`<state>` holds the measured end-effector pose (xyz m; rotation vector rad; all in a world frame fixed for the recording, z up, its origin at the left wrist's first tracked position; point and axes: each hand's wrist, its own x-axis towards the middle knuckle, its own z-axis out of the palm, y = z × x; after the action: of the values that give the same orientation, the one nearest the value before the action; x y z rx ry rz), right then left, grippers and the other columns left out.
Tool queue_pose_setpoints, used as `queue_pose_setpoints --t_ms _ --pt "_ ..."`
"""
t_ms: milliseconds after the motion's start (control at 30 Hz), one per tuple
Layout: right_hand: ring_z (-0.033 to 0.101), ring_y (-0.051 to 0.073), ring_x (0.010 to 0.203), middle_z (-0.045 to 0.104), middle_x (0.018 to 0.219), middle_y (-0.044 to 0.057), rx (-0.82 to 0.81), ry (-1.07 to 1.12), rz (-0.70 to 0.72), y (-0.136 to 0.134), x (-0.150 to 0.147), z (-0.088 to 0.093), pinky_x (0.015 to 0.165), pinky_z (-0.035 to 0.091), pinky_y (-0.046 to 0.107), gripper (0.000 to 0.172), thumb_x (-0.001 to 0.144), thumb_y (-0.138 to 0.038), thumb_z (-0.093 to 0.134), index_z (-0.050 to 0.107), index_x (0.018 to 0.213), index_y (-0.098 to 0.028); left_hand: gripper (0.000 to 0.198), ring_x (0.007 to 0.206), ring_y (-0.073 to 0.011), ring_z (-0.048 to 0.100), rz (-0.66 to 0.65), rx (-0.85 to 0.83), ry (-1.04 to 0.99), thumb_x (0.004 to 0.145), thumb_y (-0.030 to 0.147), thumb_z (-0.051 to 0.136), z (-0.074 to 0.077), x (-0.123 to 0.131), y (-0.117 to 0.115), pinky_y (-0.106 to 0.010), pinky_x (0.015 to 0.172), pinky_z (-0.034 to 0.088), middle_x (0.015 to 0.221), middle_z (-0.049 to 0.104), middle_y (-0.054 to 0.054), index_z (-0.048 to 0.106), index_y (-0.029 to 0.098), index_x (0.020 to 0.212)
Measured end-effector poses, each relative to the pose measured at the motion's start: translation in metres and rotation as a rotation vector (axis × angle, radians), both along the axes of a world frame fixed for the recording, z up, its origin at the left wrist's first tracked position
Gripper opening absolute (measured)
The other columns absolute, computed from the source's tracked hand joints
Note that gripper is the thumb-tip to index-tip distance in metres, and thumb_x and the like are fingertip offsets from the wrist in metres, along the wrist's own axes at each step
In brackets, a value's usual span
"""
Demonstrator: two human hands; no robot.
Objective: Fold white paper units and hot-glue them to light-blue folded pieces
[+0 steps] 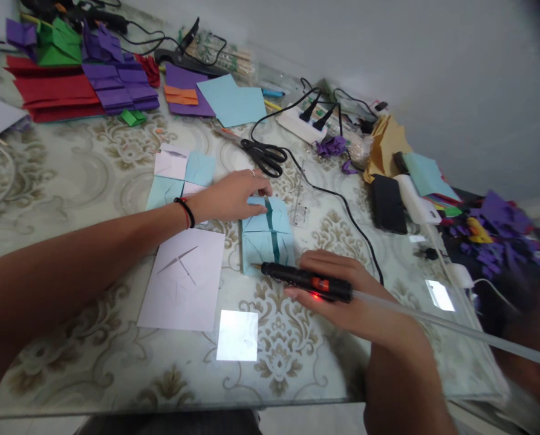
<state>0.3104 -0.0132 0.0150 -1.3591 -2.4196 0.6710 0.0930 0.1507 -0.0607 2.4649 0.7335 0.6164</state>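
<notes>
A light blue folded paper piece point(258, 241) with a dark green strip down it lies on the patterned table point(279, 362). My left hand point(236, 194) rests at its upper left corner, fingers bent over the edge and the thumb on the paper. In my right hand point(337, 284) is a black glue gun point(292, 278) with a red light and a long clear glue stick out of its back. The gun's tip is over the paper's lower left part. White and blue folded squares point(179, 166) lie partly behind my left wrist. A white sheet point(183, 302) is below my left forearm.
Black scissors point(265, 156) lie beyond the hands. A black cable point(342, 202) runs from the power strip point(297, 124) down the right side. Folded red point(56, 90), purple and green papers are at the back left. A dark phone point(387, 204) lies at the right.
</notes>
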Motion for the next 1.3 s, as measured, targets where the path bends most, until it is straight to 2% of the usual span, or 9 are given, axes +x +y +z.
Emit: queue_pose_setpoints --t_ms 133,400,767,900,1067,1300 --pt "0.058 0.015 0.063 0.057 0.065 -0.001 0.054 -0.014 -0.041 0.0006 0.0037 -0.0018 0.061 0.045 0.028 0.033 0.094 -0.039 0.073 0.057 0.071 -0.021 0.028 0.103 -0.0263 0.066 -0.002 0.004 -0.008 0.089 0.030 0.069 -0.0014 -0.0001 0.0004 -0.037 0.090 0.049 0.113 0.071 -0.011 0.071 0.016 0.113" --pt "0.054 0.015 0.060 0.052 0.063 -0.002 0.032 -0.068 -0.104 0.0034 0.0060 -0.0011 0.059 0.043 0.028 0.039 0.095 -0.043 0.070 0.053 0.068 -0.022 0.029 0.103 -0.0265 0.066 0.005 0.005 0.004 0.089 0.029 0.070 -0.0002 0.0000 -0.0004 -0.037 0.091 0.049 0.113 0.072 -0.012 0.071 0.016 0.114" --pt "0.060 0.016 0.060 0.061 0.066 0.000 0.030 -0.062 -0.245 0.0059 0.0069 -0.0008 0.059 0.046 0.029 0.033 0.093 -0.045 0.070 0.062 0.071 -0.022 0.030 0.104 -0.0272 0.066 0.008 -0.006 0.018 0.090 0.030 0.069 0.0019 -0.0003 -0.0014 -0.036 0.090 0.048 0.113 0.071 -0.012 0.070 0.016 0.116" --pt "0.057 0.014 0.057 0.057 0.062 -0.002 0.045 -0.065 -0.286 0.0068 0.0076 -0.0032 0.058 0.045 0.028 0.036 0.092 -0.046 0.071 0.060 0.068 -0.021 0.030 0.105 -0.0271 0.066 0.010 -0.005 0.011 0.089 0.029 0.069 0.0015 -0.0001 -0.0016 -0.037 0.092 0.048 0.114 0.071 -0.012 0.070 0.015 0.115" --pt "0.056 0.014 0.056 0.056 0.062 -0.003 0.044 -0.064 -0.309 0.0061 0.0086 -0.0050 0.056 0.044 0.028 0.038 0.091 -0.049 0.071 0.057 0.068 -0.022 0.030 0.105 -0.0272 0.066 0.012 -0.013 0.013 0.089 0.028 0.069 0.0018 -0.0003 -0.0019 -0.037 0.092 0.049 0.114 0.071 -0.013 0.071 0.014 0.115" --pt "0.063 0.016 0.063 0.065 0.069 -0.001 0.027 -0.053 -0.260 0.0041 0.0103 -0.0015 0.062 0.049 0.029 0.034 0.092 -0.046 0.072 0.062 0.070 -0.022 0.030 0.104 -0.0272 0.065 0.013 -0.025 0.012 0.089 0.030 0.068 0.0033 -0.0007 -0.0022 -0.038 0.091 0.049 0.114 0.071 -0.012 0.070 0.015 0.114"
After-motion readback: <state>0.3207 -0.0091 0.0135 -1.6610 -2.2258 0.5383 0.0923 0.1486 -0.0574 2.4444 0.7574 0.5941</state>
